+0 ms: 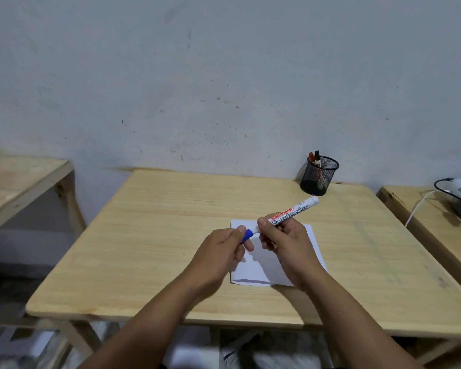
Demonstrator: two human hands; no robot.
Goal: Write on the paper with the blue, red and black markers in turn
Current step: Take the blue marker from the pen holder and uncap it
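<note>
My right hand (282,241) grips the white barrel of the blue marker (290,213), its far end tilted up and to the right. My left hand (224,251) pinches the blue cap (247,234) between thumb and fingers (whether the cap is seated or just off the tip, I cannot tell). Both hands hover above the paper (261,270), which lies flat on the table (144,235). Beyond, near the table's far right corner, a mesh cup (319,175) holds the red marker (311,157) and the black marker (317,155), upright and side by side.
</note>
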